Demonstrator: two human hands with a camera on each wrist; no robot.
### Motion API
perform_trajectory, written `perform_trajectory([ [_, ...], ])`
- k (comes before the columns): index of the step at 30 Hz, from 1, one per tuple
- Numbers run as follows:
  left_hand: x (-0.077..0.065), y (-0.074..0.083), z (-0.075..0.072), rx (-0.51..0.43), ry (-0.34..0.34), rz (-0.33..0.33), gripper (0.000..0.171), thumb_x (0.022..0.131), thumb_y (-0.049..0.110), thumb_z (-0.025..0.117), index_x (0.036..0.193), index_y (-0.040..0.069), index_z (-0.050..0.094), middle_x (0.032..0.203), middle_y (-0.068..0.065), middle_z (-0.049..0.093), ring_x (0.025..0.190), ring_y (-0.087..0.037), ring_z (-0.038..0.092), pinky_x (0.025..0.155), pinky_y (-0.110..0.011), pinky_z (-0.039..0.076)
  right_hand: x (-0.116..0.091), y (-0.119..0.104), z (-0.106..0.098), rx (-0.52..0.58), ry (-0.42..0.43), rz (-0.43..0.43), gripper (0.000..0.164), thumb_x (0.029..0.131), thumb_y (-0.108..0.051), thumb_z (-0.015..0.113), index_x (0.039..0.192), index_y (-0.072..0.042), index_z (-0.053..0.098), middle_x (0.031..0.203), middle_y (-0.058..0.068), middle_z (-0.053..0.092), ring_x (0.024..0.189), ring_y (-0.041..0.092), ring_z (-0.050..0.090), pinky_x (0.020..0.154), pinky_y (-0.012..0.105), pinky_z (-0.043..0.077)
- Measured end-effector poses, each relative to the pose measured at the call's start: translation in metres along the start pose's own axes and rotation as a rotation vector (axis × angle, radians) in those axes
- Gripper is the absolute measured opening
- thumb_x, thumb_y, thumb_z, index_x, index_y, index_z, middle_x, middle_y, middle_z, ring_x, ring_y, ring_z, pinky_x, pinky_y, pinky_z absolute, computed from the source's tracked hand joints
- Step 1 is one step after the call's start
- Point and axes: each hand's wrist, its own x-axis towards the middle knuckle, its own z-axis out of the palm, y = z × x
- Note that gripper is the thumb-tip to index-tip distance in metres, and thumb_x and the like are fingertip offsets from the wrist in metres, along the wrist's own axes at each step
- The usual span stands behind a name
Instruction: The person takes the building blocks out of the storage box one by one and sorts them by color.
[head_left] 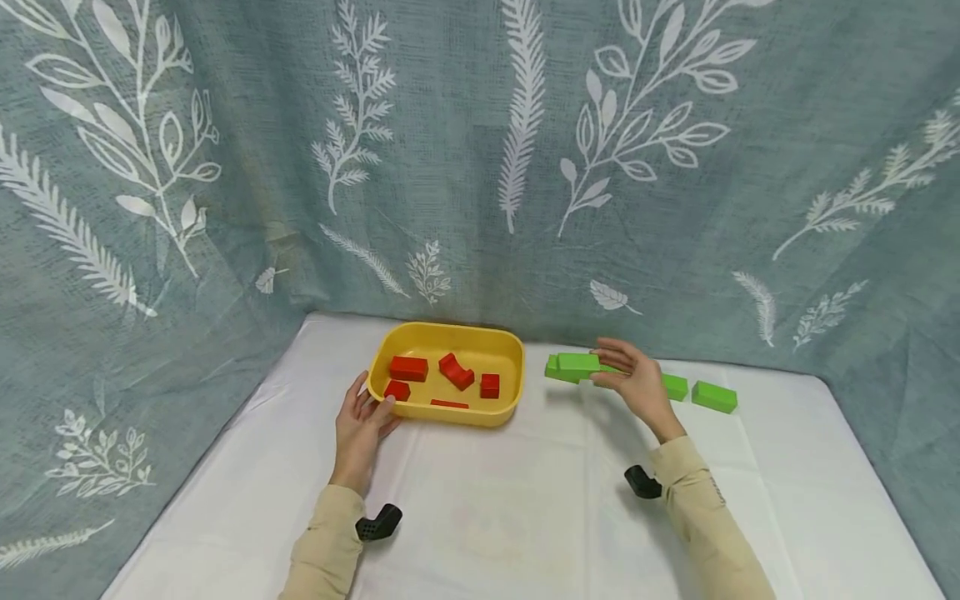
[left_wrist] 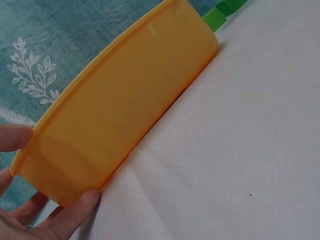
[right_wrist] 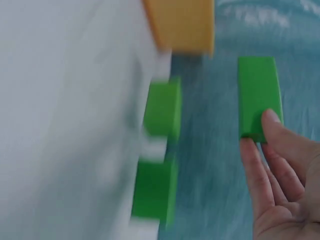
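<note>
My left hand [head_left: 360, 437] grips the near left corner of a yellow tray [head_left: 438, 414], one fingertip [left_wrist: 90, 197] low on its wall and another up at the rim. Inside lie a red rectangular block [head_left: 408, 368], a red arch-shaped block [head_left: 456, 372], a red cube [head_left: 490, 386] and other red pieces. To the right of the tray, my right hand [head_left: 637, 387] pinches a green rectangular block [right_wrist: 258, 92] by one end, between thumb and fingers. The right wrist view shows it held up, apart from the green blocks on the table.
Several green blocks stand in a row along the back of the white table, among them one [head_left: 714, 397] at the right end and one [head_left: 675, 387] beside it. A patterned teal curtain [head_left: 465, 167] hangs right behind the table's back edge.
</note>
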Motion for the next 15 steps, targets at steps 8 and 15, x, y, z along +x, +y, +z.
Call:
perform_trajectory([
  [8,-0.004,-0.002,-0.003,0.002,0.002,-0.003,0.070,0.099,0.014,0.058,0.157,0.027,0.020,0.155,-0.007,0.033,0.132,-0.023,0.043,0.093,-0.033,0.053,-0.031,0.033,-0.093,-0.135,0.114,0.101,0.069,0.090,-0.019,0.072,0.147,0.000,0.040,0.137,0.026,0.052,0.104,-0.004,0.057,0.087,0.016,0.052],
  [15,-0.008,-0.004,-0.001,-0.017,0.029,0.019,0.070,0.099,0.011,0.057,0.157,0.025,0.021,0.155,-0.010,0.033,0.133,-0.025,0.042,0.092,-0.033,0.052,-0.066,0.068,-0.180,-0.137,0.233,0.209,0.063,0.088,-0.022,0.074,0.144,-0.009,0.048,0.113,-0.020,0.065,0.095,-0.016,0.054,0.076,0.007,0.050],
])
